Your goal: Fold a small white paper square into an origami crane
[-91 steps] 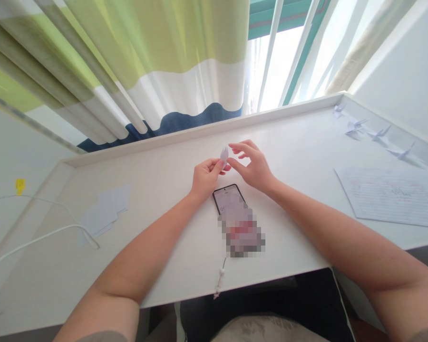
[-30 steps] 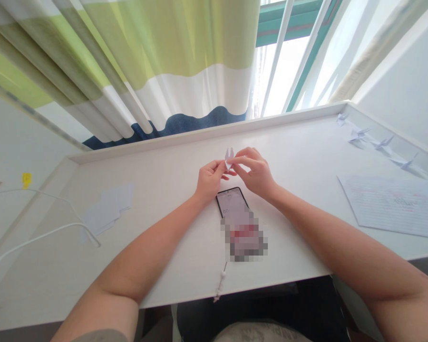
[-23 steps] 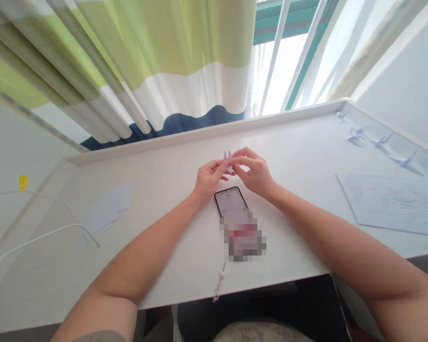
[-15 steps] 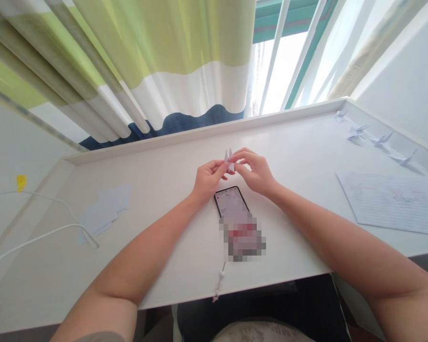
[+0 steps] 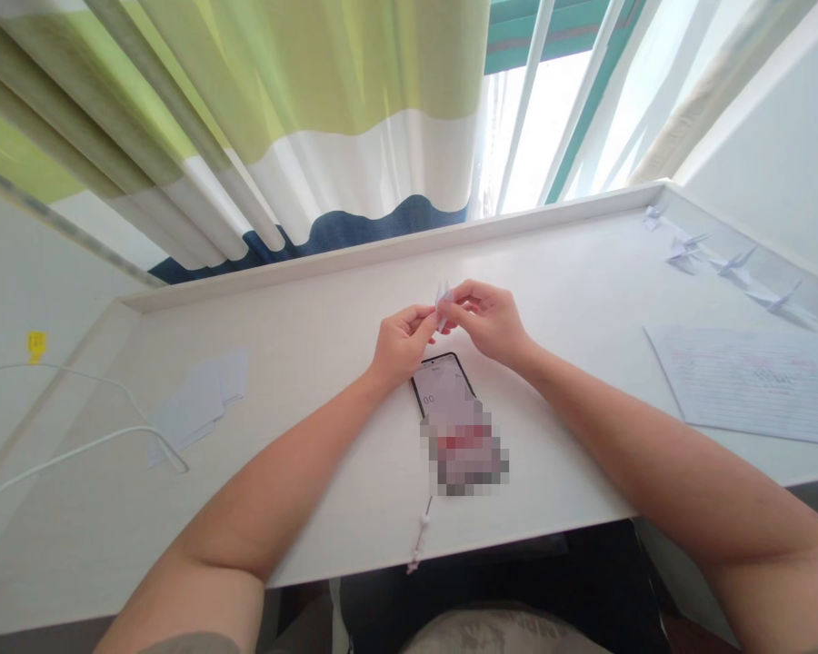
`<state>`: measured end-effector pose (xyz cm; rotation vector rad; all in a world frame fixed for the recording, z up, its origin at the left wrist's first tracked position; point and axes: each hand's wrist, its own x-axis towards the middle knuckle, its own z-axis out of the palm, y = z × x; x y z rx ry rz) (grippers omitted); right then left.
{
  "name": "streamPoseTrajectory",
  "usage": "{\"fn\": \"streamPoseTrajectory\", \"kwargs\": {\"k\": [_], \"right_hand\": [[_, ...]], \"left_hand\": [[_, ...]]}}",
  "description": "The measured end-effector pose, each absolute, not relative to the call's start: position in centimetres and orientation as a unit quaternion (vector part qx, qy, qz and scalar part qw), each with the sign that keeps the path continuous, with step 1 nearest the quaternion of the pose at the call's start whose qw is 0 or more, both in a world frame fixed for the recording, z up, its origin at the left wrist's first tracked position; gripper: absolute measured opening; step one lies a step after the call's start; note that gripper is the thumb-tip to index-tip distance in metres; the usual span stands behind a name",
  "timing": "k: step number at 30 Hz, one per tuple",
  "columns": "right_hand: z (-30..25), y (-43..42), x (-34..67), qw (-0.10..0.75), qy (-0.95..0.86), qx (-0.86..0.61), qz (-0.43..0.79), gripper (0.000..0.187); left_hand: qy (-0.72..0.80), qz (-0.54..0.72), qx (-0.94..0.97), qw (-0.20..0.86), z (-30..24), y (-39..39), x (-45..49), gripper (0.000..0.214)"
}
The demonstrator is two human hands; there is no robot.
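Observation:
Above the middle of the white desk, a small folded white paper (image 5: 443, 294) with narrow points standing up is pinched between both hands. My left hand (image 5: 404, 340) is closed on its lower left side. The fingers and thumb of my right hand (image 5: 485, 315) are closed on its right side, hiding part of the paper. Just below the hands lies a phone (image 5: 443, 381) with its screen lit; its lower half is blurred out. A beaded strap (image 5: 423, 531) runs from the phone to the front edge of the desk.
Folded paper cranes (image 5: 736, 263) stand in a row along the right rim. Written sheets (image 5: 750, 381) lie at the right. Loose white paper pieces (image 5: 194, 395) and a white cable (image 5: 74, 445) are at the left. A curtain (image 5: 314, 118) hangs behind the desk (image 5: 327, 472).
My right fingers have closed in on the folded paper, covering more of its right side. The paper's points now stand closer together. My left hand has hardly moved.

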<state>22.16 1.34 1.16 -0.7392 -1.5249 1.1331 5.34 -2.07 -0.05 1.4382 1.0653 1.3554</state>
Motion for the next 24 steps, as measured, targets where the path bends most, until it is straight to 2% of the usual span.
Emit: {"fn": "streamPoseTrajectory", "kwargs": {"k": [7, 13, 20, 24], "right_hand": [[1.16, 1.51, 22.02, 0.530, -0.619, -0.311, 0.489, 0.041], [1.20, 1.09, 22.03, 0.530, -0.674, -0.334, 0.390, 0.035], [1.02, 1.31, 22.18, 0.522, -0.634, -0.326, 0.469, 0.038], [0.66, 1.66, 22.25, 0.532, -0.634, -0.331, 0.453, 0.028]], "left_hand": [[0.444, 0.530, 0.573, 0.440, 0.16, -2.11, 5.31, 0.034], [0.468, 0.544, 0.541, 0.438, 0.26, -1.82, 5.22, 0.035], [0.462, 0.547, 0.513, 0.473, 0.49, -1.92, 5.37, 0.038], [0.465, 0.542, 0.504, 0.486, 0.48, -1.99, 5.42, 0.041]]}}
